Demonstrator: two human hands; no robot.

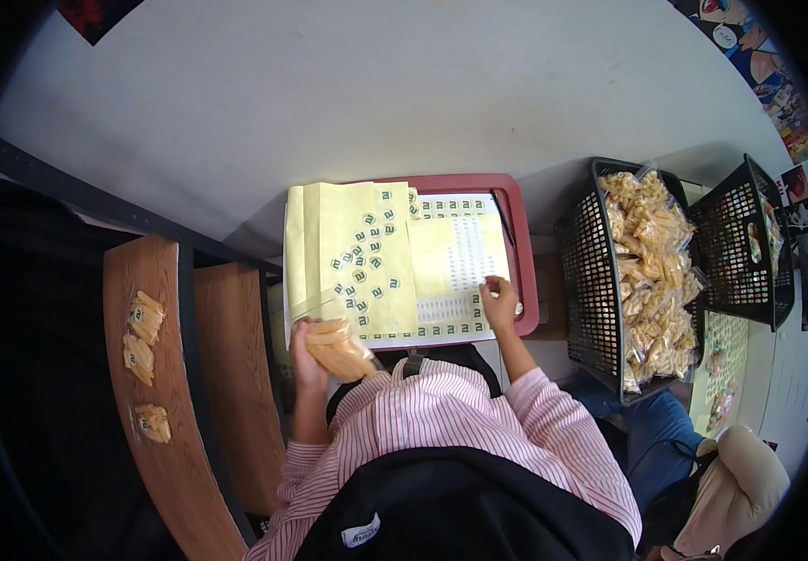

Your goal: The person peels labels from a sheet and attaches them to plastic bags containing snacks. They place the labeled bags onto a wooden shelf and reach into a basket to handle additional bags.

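My left hand [308, 361] holds a clear plastic bag of pale snack sticks [339, 349] at the front left edge of a red-rimmed tray [530, 280]. On the tray lies a yellow sheet [337, 224] dotted with loose round stickers that bear a green mark. To its right, a smaller sheet of tiny printed labels [435, 245] rests over a white sheet of round stickers [439, 331]. The fingertips of my right hand [499, 303] are at the lower right of the label sheet. Whether they pinch a label is too small to tell.
A black plastic basket [590, 280] of bagged snacks [649, 280] stands at the right, with another black basket [734, 245] beyond it. Three stickered bags [139, 359] lie on a wooden shelf [158, 484] at the left. A seated person's knee [660, 435] shows at lower right. A black pen [502, 216] lies on the tray.
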